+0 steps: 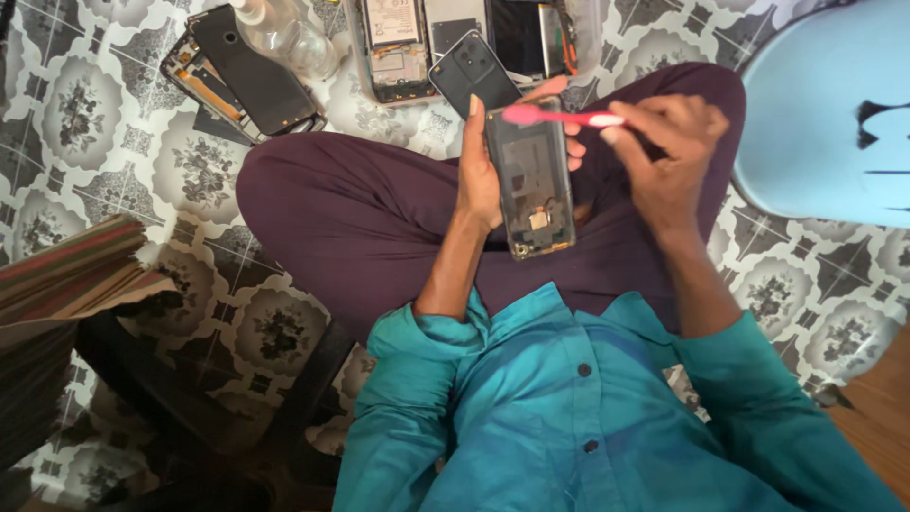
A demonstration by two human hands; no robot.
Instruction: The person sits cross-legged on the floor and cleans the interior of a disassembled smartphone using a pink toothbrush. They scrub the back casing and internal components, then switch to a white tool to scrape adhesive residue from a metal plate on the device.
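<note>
My left hand (480, 169) grips an opened phone (533, 180) with its back off, a grey inner frame with a small gold part near the bottom end. It is held above my lap, long side pointing away from me. My right hand (669, 152) pinches a pink toothbrush (561, 117) whose head lies across the top end of the phone. Both arms come out of rolled teal sleeves.
I sit cross-legged in dark purple trousers on a patterned floor covering (95, 123). Other opened phones and back covers (248, 71) lie ahead, with a dark phone back (472, 71), a clear bottle (284, 33), a pale blue round thing (834, 104) at right, stacked cloth (57, 275) at left.
</note>
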